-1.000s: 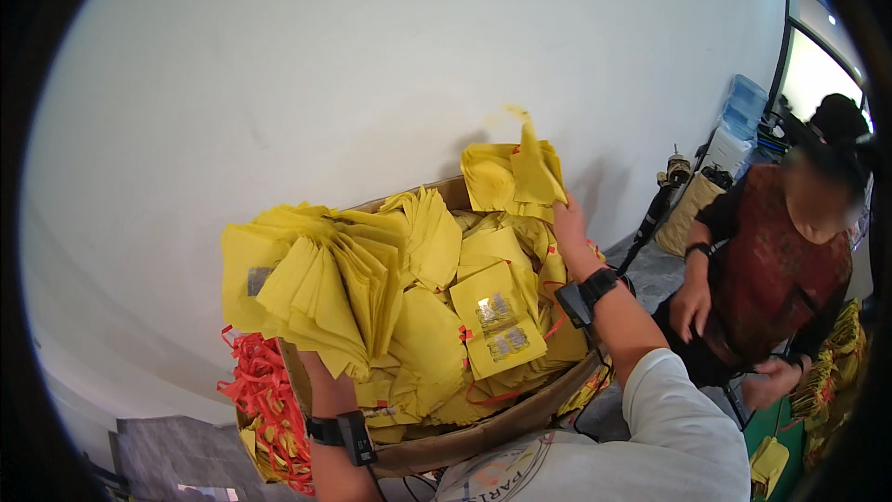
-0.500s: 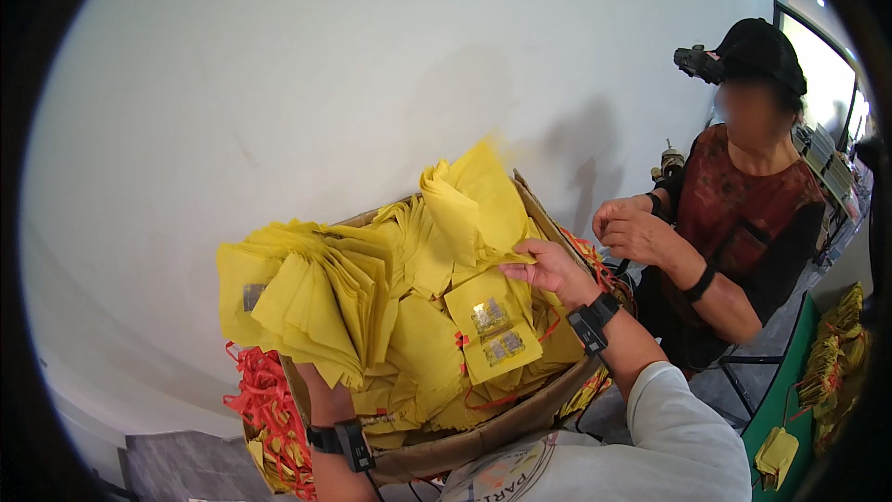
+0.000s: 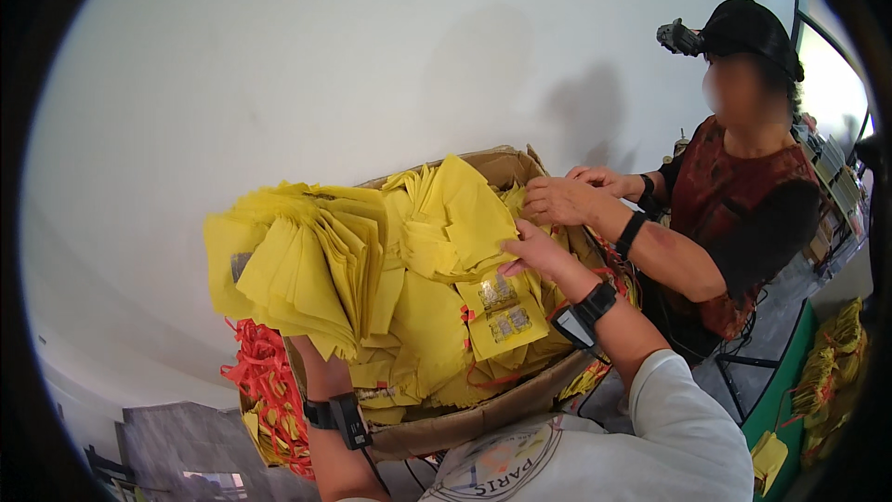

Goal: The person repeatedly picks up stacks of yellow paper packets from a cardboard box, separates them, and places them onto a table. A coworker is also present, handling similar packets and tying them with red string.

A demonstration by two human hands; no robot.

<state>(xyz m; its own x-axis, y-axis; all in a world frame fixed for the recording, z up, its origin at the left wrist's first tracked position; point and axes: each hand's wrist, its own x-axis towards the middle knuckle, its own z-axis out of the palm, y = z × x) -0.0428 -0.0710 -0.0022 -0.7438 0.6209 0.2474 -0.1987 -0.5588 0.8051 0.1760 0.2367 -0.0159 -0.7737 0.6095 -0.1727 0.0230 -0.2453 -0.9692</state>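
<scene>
A thick fanned stack of yellow paper sheets [image 3: 307,260] rests in my left hand [image 3: 322,364], raised over the left side of a cardboard box. The stack covers the fingers of that hand; only its wrist side shows below. My right hand [image 3: 539,249] is closed at the right edge of a folded yellow sheet [image 3: 465,218], which lies over the pile, its thumb and forefinger at the edge. Below this hand is a yellow sheet with two silvery printed patches [image 3: 506,321]. The cardboard box [image 3: 483,428] is filled with loose yellow sheets and some red ribbon.
At the right, a co-worker's hands [image 3: 562,200] reach over the box's far right corner. Red ribbons and yellow sheets [image 3: 265,363] bulge beside the box's left. Bundled yellow sheets lie on a green surface [image 3: 790,390] at lower right. A white wall [image 3: 279,65] stands behind.
The lifted yellow sheet has come down onto the pile with my right hand at its edge. My left hand's stack has shifted slightly up and left. The co-worker's hands have moved to the box.
</scene>
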